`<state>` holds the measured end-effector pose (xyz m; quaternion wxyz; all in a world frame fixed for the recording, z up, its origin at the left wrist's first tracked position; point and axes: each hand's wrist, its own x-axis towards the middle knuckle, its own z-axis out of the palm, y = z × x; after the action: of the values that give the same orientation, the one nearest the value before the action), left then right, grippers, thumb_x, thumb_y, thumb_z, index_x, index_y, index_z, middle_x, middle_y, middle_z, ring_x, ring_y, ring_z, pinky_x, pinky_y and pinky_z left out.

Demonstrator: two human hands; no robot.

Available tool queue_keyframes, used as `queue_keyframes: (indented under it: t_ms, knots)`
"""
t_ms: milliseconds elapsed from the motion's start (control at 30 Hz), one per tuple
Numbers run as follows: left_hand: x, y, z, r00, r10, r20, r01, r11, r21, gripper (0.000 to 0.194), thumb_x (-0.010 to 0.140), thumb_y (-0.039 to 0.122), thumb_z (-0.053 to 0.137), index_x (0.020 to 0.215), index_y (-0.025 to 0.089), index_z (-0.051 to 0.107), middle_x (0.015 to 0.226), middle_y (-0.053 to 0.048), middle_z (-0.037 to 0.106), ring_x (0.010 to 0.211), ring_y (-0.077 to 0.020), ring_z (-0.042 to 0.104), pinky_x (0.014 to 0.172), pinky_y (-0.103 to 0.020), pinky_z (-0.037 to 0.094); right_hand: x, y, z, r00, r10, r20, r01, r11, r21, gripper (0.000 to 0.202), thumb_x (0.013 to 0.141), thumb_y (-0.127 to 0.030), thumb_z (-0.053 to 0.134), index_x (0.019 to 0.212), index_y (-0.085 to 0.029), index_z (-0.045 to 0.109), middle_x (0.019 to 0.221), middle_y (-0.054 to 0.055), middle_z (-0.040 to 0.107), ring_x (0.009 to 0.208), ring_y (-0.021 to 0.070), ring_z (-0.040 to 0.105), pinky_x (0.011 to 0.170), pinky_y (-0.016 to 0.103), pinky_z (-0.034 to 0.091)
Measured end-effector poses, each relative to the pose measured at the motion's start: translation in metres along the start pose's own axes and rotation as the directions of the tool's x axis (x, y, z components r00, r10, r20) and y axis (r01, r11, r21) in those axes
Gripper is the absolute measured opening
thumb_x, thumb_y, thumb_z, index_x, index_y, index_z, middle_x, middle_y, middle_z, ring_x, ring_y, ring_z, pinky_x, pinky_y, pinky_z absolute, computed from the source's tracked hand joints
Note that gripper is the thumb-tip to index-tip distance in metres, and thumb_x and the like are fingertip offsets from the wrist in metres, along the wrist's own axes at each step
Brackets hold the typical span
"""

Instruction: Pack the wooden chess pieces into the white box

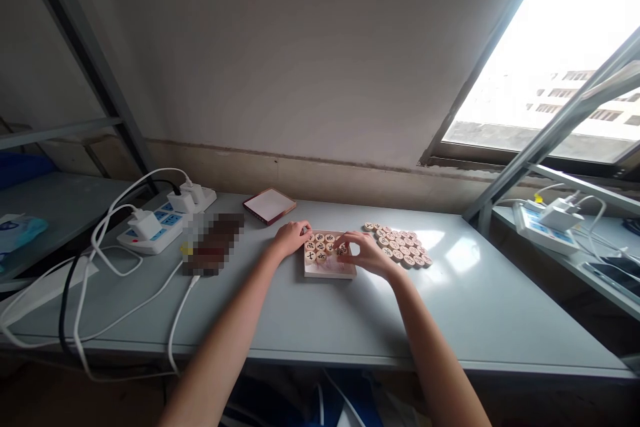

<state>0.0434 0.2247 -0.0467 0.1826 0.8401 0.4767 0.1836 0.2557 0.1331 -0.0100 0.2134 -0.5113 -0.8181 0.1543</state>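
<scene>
A shallow open box (330,273) sits on the desk in front of me, with several round wooden Chinese chess pieces (321,247) laid in rows in its far part. At the box's far left corner, my left hand (290,239) has its fingers curled onto the rim. My right hand (369,253) reaches over the box's right side, thumb and fingers pinched on a dark-lettered Chinese chess piece (343,249). Its fingers partly cover that piece. To the right of the box, more chess pieces (400,245) stand grouped on the desk, many with reddish characters.
A box lid (270,205) lies inside up behind my left hand. On the left are a power strip (160,223) with plugs, white cables (173,327) and a blurred-out dark object (215,243). The desk (480,307) meets the wall behind; a metal frame (530,147) rises on the right.
</scene>
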Motion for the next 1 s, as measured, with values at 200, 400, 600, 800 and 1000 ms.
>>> queue_keyframes:
  t_ms: [200, 400, 600, 800, 1000]
  knots:
    - [0.0, -0.001, 0.001, 1.0, -0.001, 0.0, 0.001, 1.0, 0.005, 0.023, 0.084, 0.034, 0.044, 0.092, 0.021, 0.062, 0.079, -0.003, 0.067, 0.07, -0.0174, 0.059, 0.06, -0.024, 0.039, 0.003, -0.007, 0.015, 1.0, -0.012, 0.015, 0.014, 0.991, -0.131, 0.018, 0.074, -0.032, 0.063, 0.091, -0.028, 0.063, 0.1, 0.001, 0.06, 0.096, 0.0193, 0.05, 0.086, 0.035, 0.033]
    - [0.001, -0.003, 0.003, 1.0, 0.006, -0.006, -0.006, 1.0, 0.02, 0.024, 0.085, 0.035, 0.044, 0.092, 0.021, 0.062, 0.079, -0.004, 0.066, 0.072, -0.0184, 0.059, 0.06, -0.024, 0.039, 0.003, 0.001, 0.016, 0.998, 0.014, -0.067, -0.032, 0.96, -0.278, 0.015, 0.074, -0.033, 0.065, 0.085, -0.024, 0.061, 0.095, 0.004, 0.057, 0.089, 0.0196, 0.048, 0.078, 0.032, 0.034]
    - [0.001, -0.003, 0.002, 1.0, 0.001, -0.001, -0.001, 1.0, 0.021, 0.025, 0.085, 0.036, 0.043, 0.091, 0.021, 0.062, 0.079, -0.004, 0.066, 0.073, -0.0187, 0.059, 0.062, -0.024, 0.04, 0.004, 0.002, 0.015, 0.999, 0.034, -0.025, -0.039, 0.958, -0.285, 0.011, 0.08, -0.025, 0.058, 0.074, -0.025, 0.066, 0.089, 0.002, 0.06, 0.085, 0.0177, 0.05, 0.075, 0.031, 0.032]
    - [0.0, -0.001, 0.001, 1.0, -0.013, 0.011, 0.012, 1.0, 0.016, 0.024, 0.084, 0.035, 0.044, 0.092, 0.021, 0.062, 0.08, -0.004, 0.066, 0.074, -0.0184, 0.06, 0.062, -0.024, 0.04, 0.003, 0.007, 0.013, 1.0, 0.018, -0.021, -0.023, 0.969, -0.244, 0.017, 0.083, -0.033, 0.054, 0.077, -0.027, 0.069, 0.087, 0.002, 0.061, 0.084, 0.0171, 0.051, 0.077, 0.032, 0.032]
    - [0.0, -0.002, 0.001, 1.0, 0.006, 0.006, -0.006, 1.0, 0.014, 0.024, 0.085, 0.035, 0.043, 0.092, 0.021, 0.062, 0.08, -0.004, 0.066, 0.072, -0.0181, 0.059, 0.06, -0.023, 0.039, 0.001, 0.027, 0.012, 0.935, 0.136, -0.328, -0.262, 0.888, -0.378, 0.028, 0.089, -0.039, 0.041, 0.104, -0.026, 0.061, 0.111, 0.007, 0.058, 0.101, 0.0238, 0.049, 0.085, 0.041, 0.033]
